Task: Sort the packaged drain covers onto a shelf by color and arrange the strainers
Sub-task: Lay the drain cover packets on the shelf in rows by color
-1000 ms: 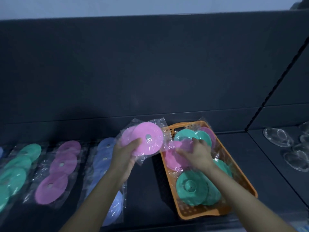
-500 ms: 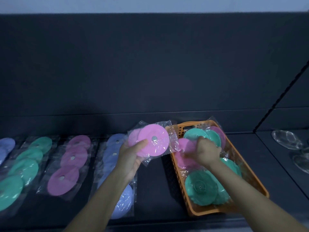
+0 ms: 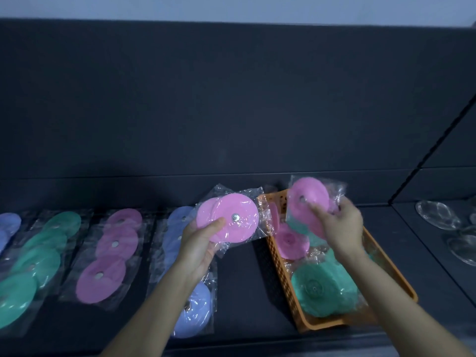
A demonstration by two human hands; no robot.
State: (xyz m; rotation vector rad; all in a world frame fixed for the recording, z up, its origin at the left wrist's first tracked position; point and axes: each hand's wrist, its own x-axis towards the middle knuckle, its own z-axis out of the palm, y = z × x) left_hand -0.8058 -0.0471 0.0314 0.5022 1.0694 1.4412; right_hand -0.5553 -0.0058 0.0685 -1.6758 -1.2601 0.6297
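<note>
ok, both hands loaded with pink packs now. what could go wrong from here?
1. The left grip holds its pink pack near one edge, thumb on slick film; it might slide out.
2. The right grip holds the second pink pack above the orange basket; a drop would fall back among unsorted covers.
3. The blue row lies under the left forearm; reaching for the pink row could scatter it.

The pink drain cover (image 3: 233, 220) is matt, smooth plastic with a small shiny metal centre. Its bag (image 3: 264, 222) is clear, glossy, crinkled film. The second pink drain cover (image 3: 306, 199) has the same finish. The basket (image 3: 278, 274) is orange perforated plastic. The shelf (image 3: 244, 292) surface is dark and matt. The strainers (image 3: 438, 215) are transparent and glossy.
</note>
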